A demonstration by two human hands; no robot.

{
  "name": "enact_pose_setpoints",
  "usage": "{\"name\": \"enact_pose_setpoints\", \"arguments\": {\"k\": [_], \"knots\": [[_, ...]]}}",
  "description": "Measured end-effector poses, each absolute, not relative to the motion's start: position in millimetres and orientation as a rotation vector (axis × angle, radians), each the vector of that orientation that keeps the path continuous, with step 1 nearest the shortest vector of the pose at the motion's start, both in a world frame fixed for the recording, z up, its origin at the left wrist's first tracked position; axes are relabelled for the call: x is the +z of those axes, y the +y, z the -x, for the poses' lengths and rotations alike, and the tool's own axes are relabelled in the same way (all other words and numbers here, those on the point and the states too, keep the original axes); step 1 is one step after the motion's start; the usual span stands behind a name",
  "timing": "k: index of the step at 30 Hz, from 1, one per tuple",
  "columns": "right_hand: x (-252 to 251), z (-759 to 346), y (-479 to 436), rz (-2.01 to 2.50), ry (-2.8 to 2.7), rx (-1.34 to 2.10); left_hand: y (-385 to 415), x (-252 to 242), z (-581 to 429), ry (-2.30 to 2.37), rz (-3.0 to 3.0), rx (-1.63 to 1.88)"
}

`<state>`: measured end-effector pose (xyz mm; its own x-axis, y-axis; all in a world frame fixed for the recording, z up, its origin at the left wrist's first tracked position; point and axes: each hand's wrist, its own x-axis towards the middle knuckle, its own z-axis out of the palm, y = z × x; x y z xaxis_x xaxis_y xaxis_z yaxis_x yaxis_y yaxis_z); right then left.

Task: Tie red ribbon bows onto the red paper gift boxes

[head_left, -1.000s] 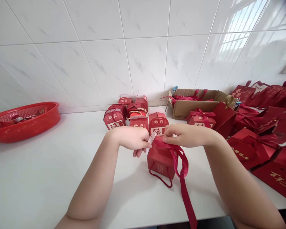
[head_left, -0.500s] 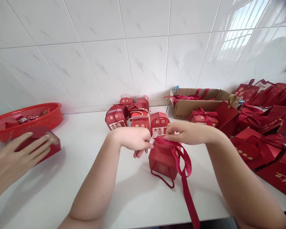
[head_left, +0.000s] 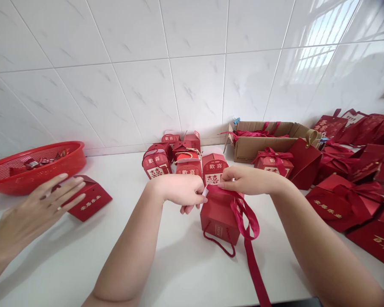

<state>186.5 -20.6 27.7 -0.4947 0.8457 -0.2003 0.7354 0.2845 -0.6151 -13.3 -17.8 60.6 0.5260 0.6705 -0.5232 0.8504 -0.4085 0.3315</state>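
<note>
A red gift box (head_left: 219, 215) stands on the table in front of me, a twisted cord handle (head_left: 218, 248) hanging at its front. My left hand (head_left: 190, 194) is closed at the box's upper left edge, its fingertips on a small white flap (head_left: 205, 192). My right hand (head_left: 240, 181) pinches a dark red ribbon (head_left: 254, 268) over the top of the box. From there the ribbon loops down the right side and trails past the table's near edge. The fingers of my left hand partly hide what lies beneath them.
At left, another person's hand (head_left: 48, 209) is beside a red box with gold characters (head_left: 91, 202). Behind it sits a red plastic basket (head_left: 78, 155) with wrapped items. Several red boxes (head_left: 155, 160) stand near the wall. A cardboard box (head_left: 249, 149) holds ribbons; more gift boxes (head_left: 336, 204) crowd the right.
The other person's red box has moved right and now stands on the table, with that hand's fingers spread beside it. My hands keep nearly the same hold on box and ribbon.
</note>
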Motion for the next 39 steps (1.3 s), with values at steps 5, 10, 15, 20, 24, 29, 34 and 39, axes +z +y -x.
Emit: {"name": "enact_pose_setpoints", "arguments": {"k": [5,10,15,20,24,29,34,39], "knots": [[26.8,-187.1,-21.0,1.494,-2.391,0.96,-19.9,61.5,15.1,1.221,-2.186,-0.36],[22.5,-186.7,-20.0,1.466,-2.364,0.89,-19.2,61.7,14.6,1.217,-2.179,-0.363],[18.4,-183.6,-18.1,1.436,-2.358,0.89,-19.3,61.4,12.5,1.216,-2.219,-0.389],[18.3,-180.6,-18.9,1.444,-2.346,0.892,-15.6,61.5,11.5,1.24,-2.203,-0.454],[20.8,-178.7,-21.3,1.461,-2.357,0.931,-9.1,63.5,18.6,1.255,-2.307,-0.365],[25.0,-177.6,-23.1,1.454,-2.348,0.912,4.5,59.8,23.4,1.29,-2.387,-0.21],[25.5,-176.8,-23.5,1.478,-2.321,0.792,15.3,52.0,17.6,1.061,-2.364,-0.332],[24.0,-177.0,-26.8,1.445,-2.261,0.741,13.3,59.1,23.6,1.035,-2.372,-0.054]]}}
